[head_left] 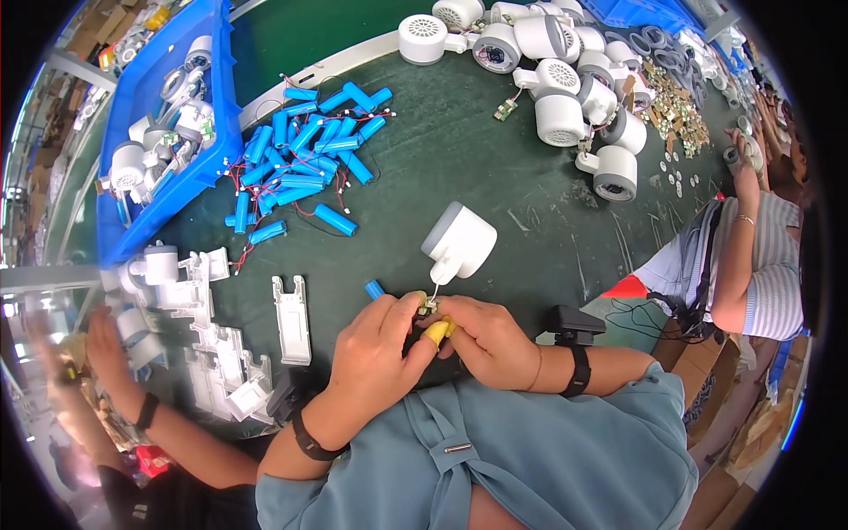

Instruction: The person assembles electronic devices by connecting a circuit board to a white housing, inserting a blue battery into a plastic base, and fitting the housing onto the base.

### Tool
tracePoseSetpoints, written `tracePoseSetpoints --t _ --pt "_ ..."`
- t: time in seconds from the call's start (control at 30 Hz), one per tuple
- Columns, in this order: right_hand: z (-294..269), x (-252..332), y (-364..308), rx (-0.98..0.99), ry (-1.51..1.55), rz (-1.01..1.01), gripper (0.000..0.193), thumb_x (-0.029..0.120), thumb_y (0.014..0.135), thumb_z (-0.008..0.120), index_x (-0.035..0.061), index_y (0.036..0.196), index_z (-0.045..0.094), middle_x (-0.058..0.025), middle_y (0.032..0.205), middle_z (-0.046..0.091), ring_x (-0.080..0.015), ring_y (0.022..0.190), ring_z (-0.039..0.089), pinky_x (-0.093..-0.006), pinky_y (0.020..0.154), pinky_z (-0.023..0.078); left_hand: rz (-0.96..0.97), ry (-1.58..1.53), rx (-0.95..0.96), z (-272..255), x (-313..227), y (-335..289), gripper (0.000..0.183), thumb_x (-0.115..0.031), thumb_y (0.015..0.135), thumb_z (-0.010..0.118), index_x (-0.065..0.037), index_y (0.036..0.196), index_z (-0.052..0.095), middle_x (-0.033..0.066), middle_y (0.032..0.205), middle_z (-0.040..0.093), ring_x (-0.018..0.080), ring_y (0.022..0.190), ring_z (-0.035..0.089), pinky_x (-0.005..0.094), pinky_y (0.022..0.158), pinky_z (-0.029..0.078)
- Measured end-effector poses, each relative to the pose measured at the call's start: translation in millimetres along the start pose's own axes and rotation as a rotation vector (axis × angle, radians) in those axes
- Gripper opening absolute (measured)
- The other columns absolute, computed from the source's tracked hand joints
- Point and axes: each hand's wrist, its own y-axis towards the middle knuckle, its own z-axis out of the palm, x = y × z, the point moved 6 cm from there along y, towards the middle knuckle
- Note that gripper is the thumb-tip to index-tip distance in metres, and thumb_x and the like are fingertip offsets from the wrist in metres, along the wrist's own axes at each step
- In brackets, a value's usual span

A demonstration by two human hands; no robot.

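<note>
My left hand [375, 353] and my right hand [481, 340] meet close to my chest, both pinching a small green circuit board [428, 306]. A yellow finger cot [436, 331] covers one fingertip. A thin wire runs from the board up to a white round fan housing [459, 241] lying on the dark green table [495, 177]. A blue cylindrical battery [374, 289] pokes out just above my left hand's fingers; whether my hand grips it I cannot tell.
A pile of blue batteries [300, 150] with red wires lies at the far left beside a blue bin [216, 97] of parts. White plastic brackets [291, 318] lie left of my hands. More white housings [565, 79] crowd the far right. Other people work on both sides.
</note>
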Motion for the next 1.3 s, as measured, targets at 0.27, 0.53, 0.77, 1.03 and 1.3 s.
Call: tracePoseSetpoints --t 0.27,0.53,0.77,1.03,1.3 --pt "-0.3 5.0 2.7 -0.019 0.016 -0.022 0.032 -0.007 0.091 0.043 -0.0077 0.121 0.053 -0.0170 0.094 0.058 -0.0258 0.072 0.066 -0.0336 0.063 0.056 0.079 0.224 -0.052 0.5 -4.5 -1.3 0.032 -0.010 0.072 0.075 -0.002 0.102 0.067 0.0075 0.077 0.059 0.0258 0.062 0.061 0.0358 0.054 0.050" --pt "-0.8 3.4 6.1 0.036 -0.060 0.039 0.032 -0.007 0.092 0.043 -0.0057 0.122 0.055 -0.0137 0.095 0.057 -0.0188 0.068 0.068 -0.0288 0.062 0.055 0.133 0.272 -0.059 1.1 -2.1 3.8 0.032 -0.013 0.070 0.077 -0.001 0.099 0.067 0.0067 0.077 0.061 0.0251 0.060 0.062 0.0351 0.053 0.051" --pt "-0.4 0.8 6.0 0.007 -0.018 0.068 0.029 -0.007 0.093 0.043 -0.0055 0.120 0.056 -0.0131 0.095 0.057 -0.0174 0.066 0.066 -0.0280 0.060 0.054 0.176 0.281 -0.107 1.8 -3.6 5.5 0.026 -0.012 0.070 0.072 -0.001 0.093 0.065 0.0038 0.071 0.053 0.0183 0.059 0.060 0.0312 0.049 0.049" --pt "-10.0 18.4 -1.7 -0.096 -0.302 -0.039 0.026 -0.002 0.090 0.053 -0.0039 0.115 0.058 -0.0143 0.092 0.062 -0.0226 0.061 0.065 -0.0310 0.055 0.052 0.136 0.336 -0.061 -20.2 -14.5 0.1 0.037 -0.019 0.073 0.078 -0.002 0.104 0.068 0.0080 0.093 0.060 0.0191 0.063 0.062 0.0314 0.052 0.051" --pt "32.4 65.6 22.8 -0.148 -0.987 -0.521 0.048 0.030 0.073 0.077 0.0022 0.108 0.061 -0.0102 0.099 0.061 -0.0274 0.093 0.059 -0.0393 0.082 0.046 -0.256 0.645 -0.224 -83.3 30.7 -61.6 0.061 -0.025 0.072 0.083 0.000 0.121 0.056 0.0188 0.110 0.059 0.0373 0.092 0.058 0.0466 0.079 0.049"
